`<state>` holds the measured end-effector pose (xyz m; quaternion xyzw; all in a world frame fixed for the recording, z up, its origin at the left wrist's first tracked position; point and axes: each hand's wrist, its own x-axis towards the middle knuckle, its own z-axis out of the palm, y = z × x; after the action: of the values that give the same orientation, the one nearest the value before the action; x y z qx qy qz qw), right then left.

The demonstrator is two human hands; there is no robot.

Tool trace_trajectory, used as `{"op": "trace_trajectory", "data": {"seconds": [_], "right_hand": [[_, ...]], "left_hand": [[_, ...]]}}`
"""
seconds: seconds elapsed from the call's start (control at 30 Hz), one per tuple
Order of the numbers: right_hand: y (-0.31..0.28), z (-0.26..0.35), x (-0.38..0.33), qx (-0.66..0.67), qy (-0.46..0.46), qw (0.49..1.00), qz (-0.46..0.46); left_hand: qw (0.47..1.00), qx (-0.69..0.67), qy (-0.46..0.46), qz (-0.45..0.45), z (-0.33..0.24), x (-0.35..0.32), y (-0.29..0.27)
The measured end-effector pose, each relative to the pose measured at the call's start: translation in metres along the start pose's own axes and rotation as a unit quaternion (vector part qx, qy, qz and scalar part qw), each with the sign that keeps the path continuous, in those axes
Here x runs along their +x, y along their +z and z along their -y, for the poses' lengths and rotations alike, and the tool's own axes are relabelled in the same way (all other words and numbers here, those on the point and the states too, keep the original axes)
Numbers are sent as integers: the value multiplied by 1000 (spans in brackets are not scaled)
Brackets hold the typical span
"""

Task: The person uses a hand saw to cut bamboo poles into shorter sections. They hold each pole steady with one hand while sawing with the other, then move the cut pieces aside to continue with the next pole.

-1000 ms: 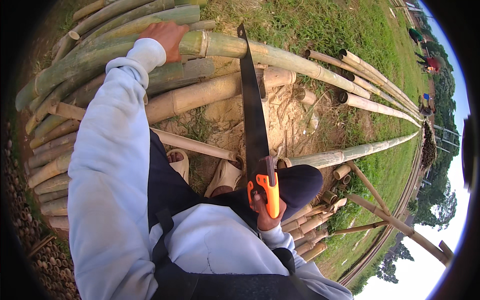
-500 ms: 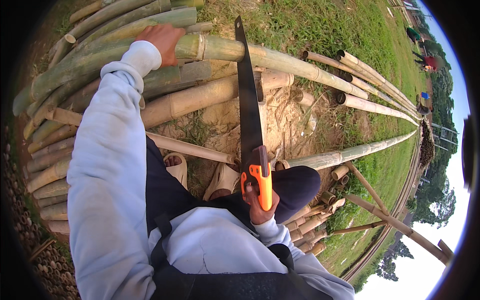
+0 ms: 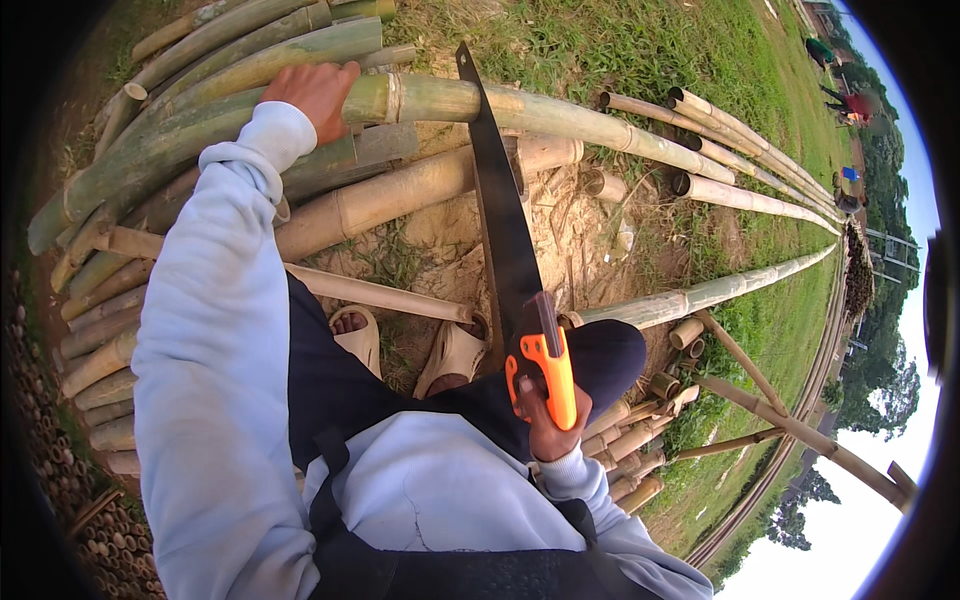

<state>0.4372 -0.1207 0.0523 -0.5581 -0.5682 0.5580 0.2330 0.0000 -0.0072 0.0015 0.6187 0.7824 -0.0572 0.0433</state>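
Note:
A long green-and-tan bamboo pole (image 3: 570, 120) runs across in front of me from left to right. My left hand (image 3: 312, 98) lies over it with the fingers wrapped around, left of a ringed node. In my right hand (image 3: 556, 428) is the orange handle of a handsaw (image 3: 500, 215), gripped near my right knee. Its dark blade reaches away from me, tip beyond the pole, and crosses the pole just right of that node. Where the teeth meet the bamboo, I cannot make out how deep any cut is.
Thicker bamboo (image 3: 390, 200) lies beneath the pole, among stacked green poles (image 3: 290, 50) on the left. More long poles (image 3: 760, 207) stretch away to the right. Bamboo offcuts (image 3: 630, 455) lie by my right knee. A person (image 3: 855, 104) is far off.
The saw's handle has shifted right and slightly toward me, with my right hand on it. Its blade now slants more, the tip lower and further left. My left hand stays on the pole.

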Motion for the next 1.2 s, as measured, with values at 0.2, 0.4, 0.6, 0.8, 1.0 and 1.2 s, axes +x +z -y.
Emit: {"op": "trace_trajectory", "data": {"seconds": [0.2, 0.4, 0.6, 0.8, 1.0, 1.2], "right_hand": [[20, 27, 106, -12, -86, 996, 32], [55, 57, 171, 66, -82, 993, 47], [-16, 15, 5, 27, -9, 999, 32], [36, 34, 137, 37, -59, 997, 20], [43, 11, 124, 52, -63, 996, 46], [-5, -31, 15, 25, -123, 992, 17]], "left_hand": [[1000, 14, -8, 3, -4, 2, 6], [999, 25, 14, -35, -11, -2, 6], [998, 31, 1, -55, -6, -13, 18], [998, 13, 10, -56, -8, 0, 14], [999, 0, 14, -40, -10, 2, 6], [998, -22, -14, -57, 3, -1, 22]]}}
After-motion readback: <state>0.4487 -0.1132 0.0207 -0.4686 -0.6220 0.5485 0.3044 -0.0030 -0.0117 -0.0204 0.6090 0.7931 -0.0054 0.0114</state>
